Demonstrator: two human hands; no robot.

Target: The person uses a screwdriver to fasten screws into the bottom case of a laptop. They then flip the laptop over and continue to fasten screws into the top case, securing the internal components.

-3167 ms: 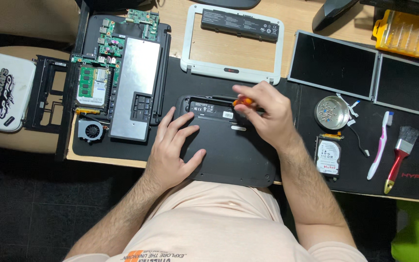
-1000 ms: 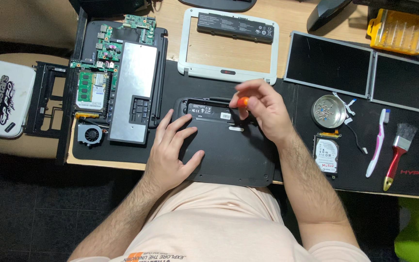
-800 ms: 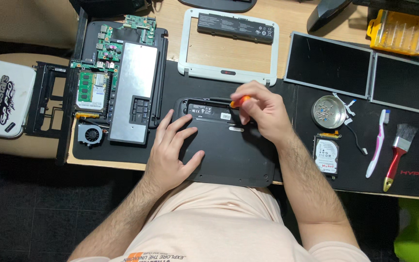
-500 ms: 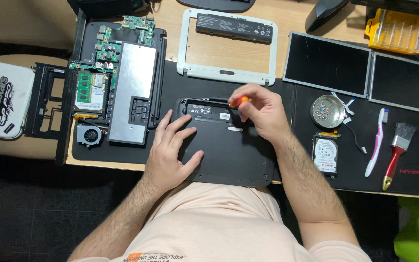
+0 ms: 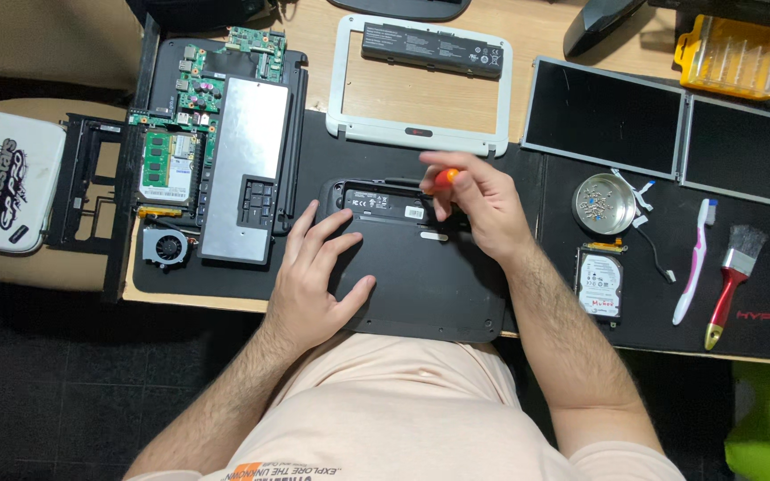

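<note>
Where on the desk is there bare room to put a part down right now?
Bare wood shows inside the white bezel frame. Bare black mat lies between the right hand and the hard drive. Crowded: the motherboard on the left; the screw dish, toothbrush and paintbrush on the right.

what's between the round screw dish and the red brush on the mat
In the head view, a pink and white toothbrush lies between the metal dish and the red-handled brush.
</note>
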